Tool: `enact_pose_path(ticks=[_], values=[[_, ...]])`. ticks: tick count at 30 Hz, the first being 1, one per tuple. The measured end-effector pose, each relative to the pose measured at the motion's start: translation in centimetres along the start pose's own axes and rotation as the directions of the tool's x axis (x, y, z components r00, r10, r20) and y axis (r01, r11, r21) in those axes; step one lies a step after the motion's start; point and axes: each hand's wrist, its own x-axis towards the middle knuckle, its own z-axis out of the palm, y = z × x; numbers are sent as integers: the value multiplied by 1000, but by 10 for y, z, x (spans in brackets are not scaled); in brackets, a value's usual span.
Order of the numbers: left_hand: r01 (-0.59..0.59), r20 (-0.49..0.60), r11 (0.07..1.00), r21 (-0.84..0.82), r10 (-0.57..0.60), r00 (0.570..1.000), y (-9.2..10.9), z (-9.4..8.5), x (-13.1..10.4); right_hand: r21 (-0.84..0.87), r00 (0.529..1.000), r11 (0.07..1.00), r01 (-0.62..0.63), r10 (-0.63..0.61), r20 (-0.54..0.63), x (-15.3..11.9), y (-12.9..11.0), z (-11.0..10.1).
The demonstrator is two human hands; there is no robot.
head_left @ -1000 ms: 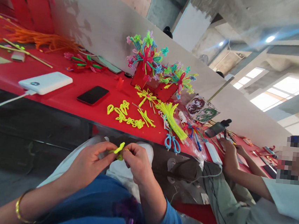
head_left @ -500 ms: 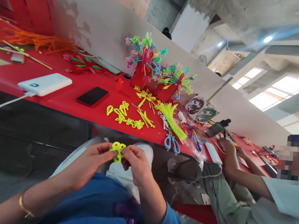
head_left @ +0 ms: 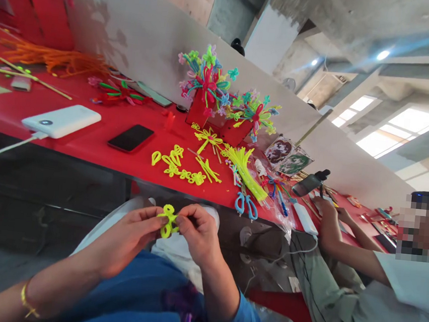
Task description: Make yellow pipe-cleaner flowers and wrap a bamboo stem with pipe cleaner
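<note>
Both hands, left hand (head_left: 131, 236) and right hand (head_left: 196, 232), pinch a yellow pipe-cleaner flower (head_left: 167, 221) over the lap, apparently mid-shaping; the next twist likely needs a firm fingertip grip.

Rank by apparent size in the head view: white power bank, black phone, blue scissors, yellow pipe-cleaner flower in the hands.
1. white power bank
2. black phone
3. blue scissors and yellow pipe-cleaner flower: look alike in size; the flower is nearer the camera, so unranked.

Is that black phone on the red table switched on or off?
Its screen is dark, so it is off or asleep. The phone lies flat, face up, on the red table, showing only plain black glass.
</note>
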Motion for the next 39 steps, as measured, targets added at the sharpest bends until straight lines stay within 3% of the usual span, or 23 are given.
enact_pose_path(ticks=[3,8,20,25,27,32,35,39], values=[[22,-5,999,-29,-22,1000,0,0,0,-73,1000,997,9,-10,-8,0,0,0],[7,-17,998,58,-6,1000,-4,-5,2,35,974,974,-225,224,16,5,6,0],[-98,-20,962,255,106,994,-6,-8,3,-23,969,969,-247,247,13,4,3,2],[-121,15,943,309,122,992,-8,-11,4,145,928,917,-371,364,77,4,12,7],[-109,11,945,307,111,994,-8,-11,4,136,933,924,-358,350,78,4,12,6],[-2,-16,958,287,7,1000,-7,-9,4,-71,984,982,-173,175,26,6,3,0],[-34,-32,963,269,44,999,-8,-9,5,-110,992,986,-128,128,-3,8,1,0],[-68,-58,968,242,84,995,-9,-7,5,-41,987,995,-93,86,-139,7,8,4]])
